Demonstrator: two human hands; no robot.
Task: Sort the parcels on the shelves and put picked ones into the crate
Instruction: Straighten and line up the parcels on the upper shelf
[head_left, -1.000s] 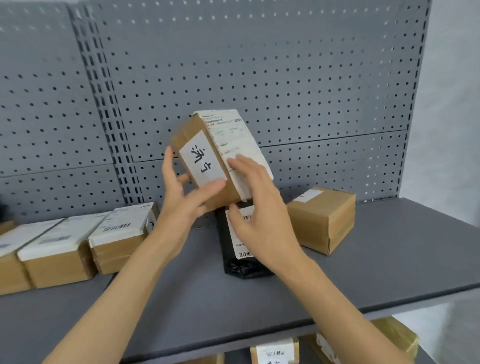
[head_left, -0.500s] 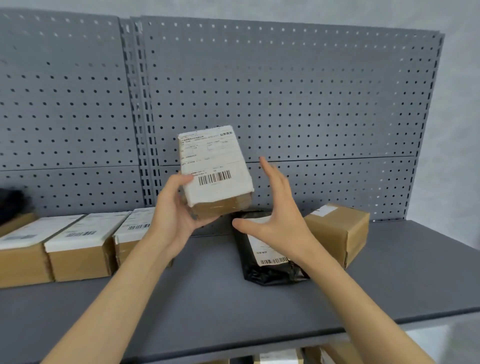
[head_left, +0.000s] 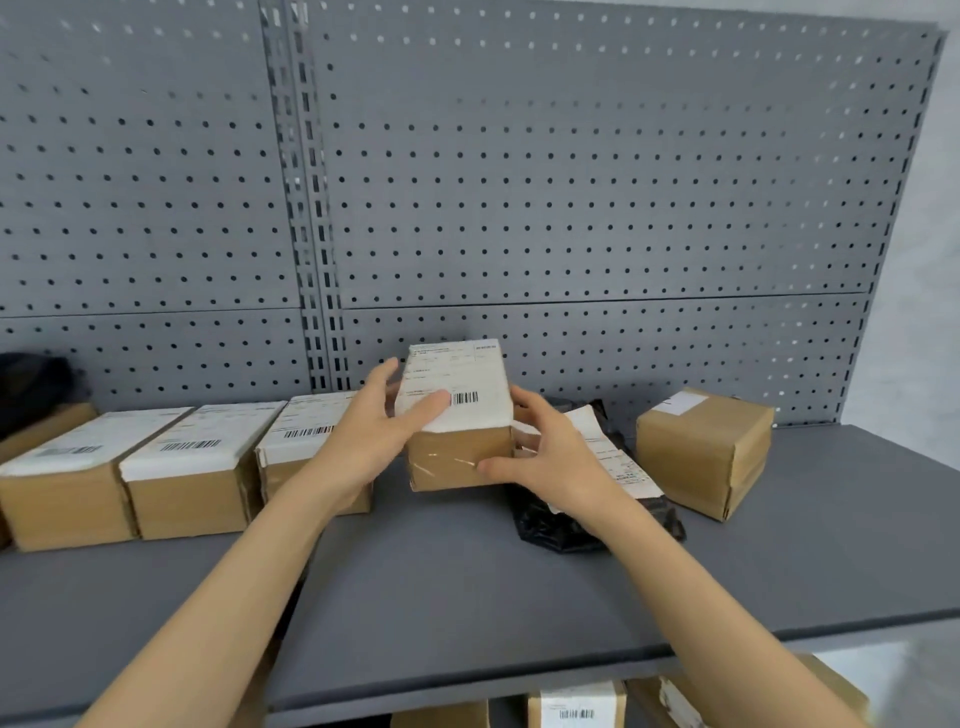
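Where the box is: the box (head_left: 452, 457) lies label-up towards the back of the shelf (head_left: 467, 582), between both hands; whether its base rests on the shelf or hangs just above it I cannot tell.
Left hand: the left hand (head_left: 363, 441) grips the box's left side, thumb laid across the label, fingers curled round behind.
Right hand: the right hand (head_left: 556, 457) pinches the right front corner, thumb pressed on the cardboard face, fingers bent against the side.
Left neighbours: a row (head_left: 182, 483) of three labelled boxes, the nearest just beside the left hand.
Right neighbours: a black bag (head_left: 571, 530) lies under the right wrist; a side box (head_left: 701, 452) stands beyond it, apart.
Behind: pegboard (head_left: 571, 182).
Crate: not in view.
Risk, tilt: set down too far right, the box would likely catch the bag's edge and sit crooked.
Risk, shove: pushed left to close the gap, it could trap the left fingers or knock the row askew.
Risk, slip: the taped front looks glossy, so a one-handed lift may slide.
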